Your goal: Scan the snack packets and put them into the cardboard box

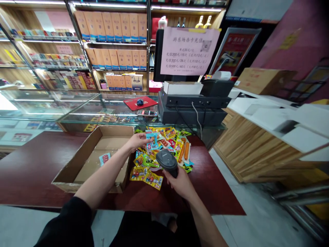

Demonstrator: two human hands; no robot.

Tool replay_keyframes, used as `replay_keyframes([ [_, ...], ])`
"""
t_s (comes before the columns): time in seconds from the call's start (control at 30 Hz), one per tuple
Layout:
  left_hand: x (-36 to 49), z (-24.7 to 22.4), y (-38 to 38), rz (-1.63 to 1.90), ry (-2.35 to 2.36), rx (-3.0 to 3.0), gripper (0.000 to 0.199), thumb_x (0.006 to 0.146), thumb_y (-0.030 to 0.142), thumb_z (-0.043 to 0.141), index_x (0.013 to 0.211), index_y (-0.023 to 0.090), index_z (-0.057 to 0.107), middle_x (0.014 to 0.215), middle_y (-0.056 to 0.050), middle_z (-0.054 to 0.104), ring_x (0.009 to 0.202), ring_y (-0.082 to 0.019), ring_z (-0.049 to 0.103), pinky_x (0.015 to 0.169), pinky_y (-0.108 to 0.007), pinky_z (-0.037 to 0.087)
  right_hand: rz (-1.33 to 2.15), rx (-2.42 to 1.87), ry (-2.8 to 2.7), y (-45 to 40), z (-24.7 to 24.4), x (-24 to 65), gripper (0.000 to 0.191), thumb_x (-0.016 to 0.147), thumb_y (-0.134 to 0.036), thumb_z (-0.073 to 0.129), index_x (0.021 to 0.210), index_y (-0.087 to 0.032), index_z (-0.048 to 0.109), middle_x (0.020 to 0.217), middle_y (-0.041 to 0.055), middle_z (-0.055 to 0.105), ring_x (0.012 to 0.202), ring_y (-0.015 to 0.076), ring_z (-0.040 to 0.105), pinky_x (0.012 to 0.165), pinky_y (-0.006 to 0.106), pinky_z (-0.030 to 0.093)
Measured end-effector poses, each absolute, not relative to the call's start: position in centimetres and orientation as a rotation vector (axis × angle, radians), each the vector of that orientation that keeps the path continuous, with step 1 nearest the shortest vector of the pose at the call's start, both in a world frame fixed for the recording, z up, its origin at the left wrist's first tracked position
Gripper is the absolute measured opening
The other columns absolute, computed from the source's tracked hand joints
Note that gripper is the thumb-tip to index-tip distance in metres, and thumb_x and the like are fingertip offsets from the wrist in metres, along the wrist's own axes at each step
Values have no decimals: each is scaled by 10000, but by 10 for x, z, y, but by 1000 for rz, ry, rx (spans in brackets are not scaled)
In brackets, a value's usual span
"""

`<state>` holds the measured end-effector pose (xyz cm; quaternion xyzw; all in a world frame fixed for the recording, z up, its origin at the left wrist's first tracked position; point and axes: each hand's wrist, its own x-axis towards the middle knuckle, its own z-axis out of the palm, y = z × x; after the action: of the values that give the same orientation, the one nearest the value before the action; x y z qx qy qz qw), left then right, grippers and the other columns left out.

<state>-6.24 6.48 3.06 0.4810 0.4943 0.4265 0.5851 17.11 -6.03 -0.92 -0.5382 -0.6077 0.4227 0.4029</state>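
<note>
My left hand (pixel 138 141) pinches a small blue snack packet (pixel 152 141) above a pile of snacks. Wrapped around the handle of a dark grey barcode scanner (pixel 167 160) is my right hand (pixel 181 181), its scanner head pointing at the pile. Yellow snack packets (pixel 146 175), green ones and orange sausage packs (pixel 186 151) lie heaped on the dark red table (pixel 203 192). Left of the heap stands an open cardboard box (pixel 96 151), with a single blue-and-red packet (pixel 105 159) inside. My left forearm crosses over the box.
Behind the table is a glass display counter (pixel 108 106). It carries a phone (pixel 147 113), a mouse (pixel 139 102) on a red folder, and black register equipment (pixel 192 113) with hanging cables. White boxes (pixel 272 120) rest on a wooden cabinet (pixel 236 151) to the right.
</note>
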Motion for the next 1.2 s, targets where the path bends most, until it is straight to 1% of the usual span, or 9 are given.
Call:
replay_keyframes([
  [0.13,-86,56,62,1196,1307,1278,421,527,391,853,803,159,634,778,-29,715,641,-143,640,597,-253,497,1065,-1376,-1628,-58,-14,172,315,828,-471,624,963,-187,614,558,-3,630,422,146,547,424,245,408],
  [0.23,-115,77,50,1277,1634,1577,287,621,368,775,771,174,626,757,-23,703,674,-156,633,622,-241,461,1063,-1379,-1656,-56,-14,173,301,833,-486,614,882,-189,589,541,-8,607,405,134,524,418,242,398],
  [0.33,-142,90,32,1139,2076,1814,182,680,345,715,759,195,647,752,-34,705,710,-181,634,639,-245,429,1077,-1384,-1674,-54,-13,174,317,837,-510,600,845,-193,577,530,-13,589,405,133,516,417,244,397],
  [0.47,-162,91,15,924,2353,1836,193,688,350,711,827,219,682,826,-53,730,770,-216,656,653,-263,428,1102,-1393,-1682,-52,-15,175,327,847,-525,588,858,-199,563,527,-22,583,392,128,504,411,243,393],
  [0.73,-115,91,30,738,2225,1983,216,736,336,664,911,214,696,874,-45,740,813,-217,670,676,-273,456,1082,-1379,-1651,-54,-10,177,331,835,-514,606,900,-191,579,544,-21,598,410,133,529,425,243,409],
  [0.9,-58,83,50,566,1992,2222,237,750,331,676,961,223,693,928,-53,730,892,-227,661,757,-290,482,1043,-1387,-1615,-56,-4,183,323,831,-496,603,893,-180,585,529,-20,598,391,129,521,424,243,410],
  [1.0,-28,69,63,476,1841,2341,356,766,332,675,1096,199,668,1047,-100,696,988,-251,646,851,-319,487,1012,-1423,-1598,-57,-4,190,317,829,-487,603,902,-178,592,521,-19,602,390,136,527,431,248,416],
  [1.1,-7,47,75,472,1745,2444,543,790,277,641,1314,173,546,1227,-150,596,1128,-272,591,958,-350,454,961,-1429,-1595,-58,-4,196,314,830,-454,604,968,-173,614,536,-14,622,418,150,554,453,255,435],
  [1.2,0,24,84,478,1769,2461,615,804,186,576,1404,154,446,1358,-193,486,1227,-294,517,1003,-386,427,902,-1427,-1590,-60,-2,202,337,818,-433,611,1029,-172,639,580,5,661,489,179,611,494,270,469],
])
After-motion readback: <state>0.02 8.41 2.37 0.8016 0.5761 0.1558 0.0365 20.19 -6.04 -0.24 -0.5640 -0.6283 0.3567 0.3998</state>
